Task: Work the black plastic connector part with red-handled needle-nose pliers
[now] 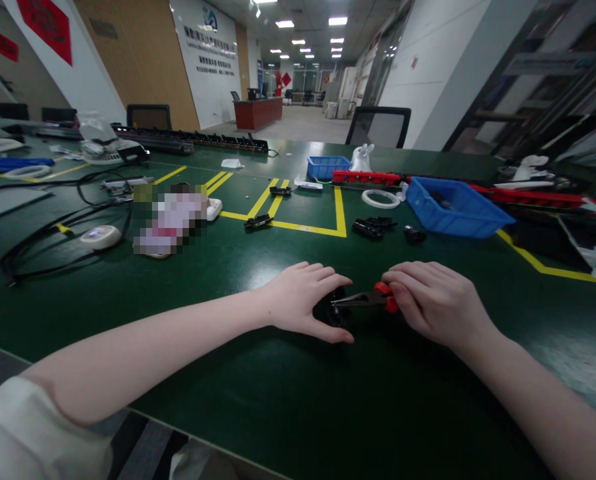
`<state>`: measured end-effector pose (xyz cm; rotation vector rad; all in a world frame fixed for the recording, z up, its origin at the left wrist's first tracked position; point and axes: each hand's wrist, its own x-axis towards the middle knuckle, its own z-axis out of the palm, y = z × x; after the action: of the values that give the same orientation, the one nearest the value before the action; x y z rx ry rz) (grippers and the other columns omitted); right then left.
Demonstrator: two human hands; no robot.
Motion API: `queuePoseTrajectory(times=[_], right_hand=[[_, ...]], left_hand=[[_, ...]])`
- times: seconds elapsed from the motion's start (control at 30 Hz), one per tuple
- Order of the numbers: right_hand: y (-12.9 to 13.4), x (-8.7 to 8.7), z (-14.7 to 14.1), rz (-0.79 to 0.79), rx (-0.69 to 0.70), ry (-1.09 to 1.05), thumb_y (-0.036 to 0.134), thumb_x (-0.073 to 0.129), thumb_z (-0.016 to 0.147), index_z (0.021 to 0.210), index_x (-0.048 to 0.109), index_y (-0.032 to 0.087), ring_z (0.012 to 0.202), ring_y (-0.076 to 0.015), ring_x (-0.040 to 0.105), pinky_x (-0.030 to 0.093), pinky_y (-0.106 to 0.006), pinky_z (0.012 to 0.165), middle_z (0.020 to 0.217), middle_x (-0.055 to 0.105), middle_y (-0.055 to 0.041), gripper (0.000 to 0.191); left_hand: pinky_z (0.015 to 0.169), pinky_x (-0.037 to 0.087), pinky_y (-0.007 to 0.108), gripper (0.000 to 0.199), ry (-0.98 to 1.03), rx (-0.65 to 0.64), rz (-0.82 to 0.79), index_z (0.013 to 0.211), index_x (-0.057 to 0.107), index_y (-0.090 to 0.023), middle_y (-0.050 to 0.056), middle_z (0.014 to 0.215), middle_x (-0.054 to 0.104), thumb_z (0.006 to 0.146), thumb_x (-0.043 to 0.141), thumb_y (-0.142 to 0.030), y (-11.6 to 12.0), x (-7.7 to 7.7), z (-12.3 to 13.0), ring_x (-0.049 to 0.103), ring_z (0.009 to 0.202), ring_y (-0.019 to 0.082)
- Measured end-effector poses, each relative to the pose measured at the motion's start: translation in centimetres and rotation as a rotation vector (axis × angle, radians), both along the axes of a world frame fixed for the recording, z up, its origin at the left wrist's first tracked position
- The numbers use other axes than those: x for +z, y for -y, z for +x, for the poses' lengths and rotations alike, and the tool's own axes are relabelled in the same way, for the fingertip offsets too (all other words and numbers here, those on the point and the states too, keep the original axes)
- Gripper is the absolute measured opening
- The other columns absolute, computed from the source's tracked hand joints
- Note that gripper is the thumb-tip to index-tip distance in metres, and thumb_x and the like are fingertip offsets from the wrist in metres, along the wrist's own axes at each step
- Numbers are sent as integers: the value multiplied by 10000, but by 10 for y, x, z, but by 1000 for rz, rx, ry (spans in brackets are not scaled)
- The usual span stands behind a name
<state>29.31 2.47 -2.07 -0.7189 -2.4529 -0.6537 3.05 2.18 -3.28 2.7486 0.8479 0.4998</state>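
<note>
- The left hand (305, 301) grips a black part (338, 317) between thumb and fingers, at the green desk (228, 387).
- The right hand (435, 300) is closed on red-handled needle-nose pliers (367, 299), their tips at that part.
- More black pieces (369, 229) lie near a blue bin (458, 213).

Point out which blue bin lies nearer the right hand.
The larger blue bin, with dark parts inside, beyond the right hand; the smaller blue bin sits farther back, to the left.

red-handled pliers (364, 299), black part (339, 316)
</note>
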Motion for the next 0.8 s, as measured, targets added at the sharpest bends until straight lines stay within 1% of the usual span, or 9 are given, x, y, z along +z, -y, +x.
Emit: queuePoseTrajectory(times=[0.2, 0.5, 0.67, 0.8], right_hand=[[1, -2, -4, 5, -2, 2, 160, 464, 940, 865, 633, 127, 674, -176, 613, 456, -317, 625, 816, 696, -84, 188], [-1, 2, 4, 43, -12, 14, 168, 493, 924, 879, 640, 128, 706, -193, 633, 467, -331, 642, 829, 710, -91, 159], [-2, 1, 6, 50, -21, 12, 167, 495, 923, 884, 640, 128, 709, -198, 637, 474, -337, 646, 830, 712, -91, 155], [-2, -1, 4, 40, -26, 4, 174, 492, 925, 889, 639, 138, 720, -200, 643, 480, -342, 666, 840, 714, -87, 156]], left_hand=[[906, 484, 408, 859, -5, -1, 11, 1336, 513, -111, 127, 1172, 651, 765, 636, -740, 0, 0, 0, 628, 1050, 293], [929, 474, 409, 831, -2, 1, -11, 1342, 512, -135, 127, 1194, 650, 782, 617, -740, 0, 0, 0, 621, 1082, 298], [931, 473, 409, 843, -8, 2, -24, 1348, 507, -124, 128, 1204, 647, 784, 616, -741, 0, 1, 0, 622, 1071, 290], [936, 468, 405, 831, -1, -2, -22, 1339, 511, -137, 135, 1207, 645, 781, 615, -743, 0, 1, -1, 620, 1087, 297]])
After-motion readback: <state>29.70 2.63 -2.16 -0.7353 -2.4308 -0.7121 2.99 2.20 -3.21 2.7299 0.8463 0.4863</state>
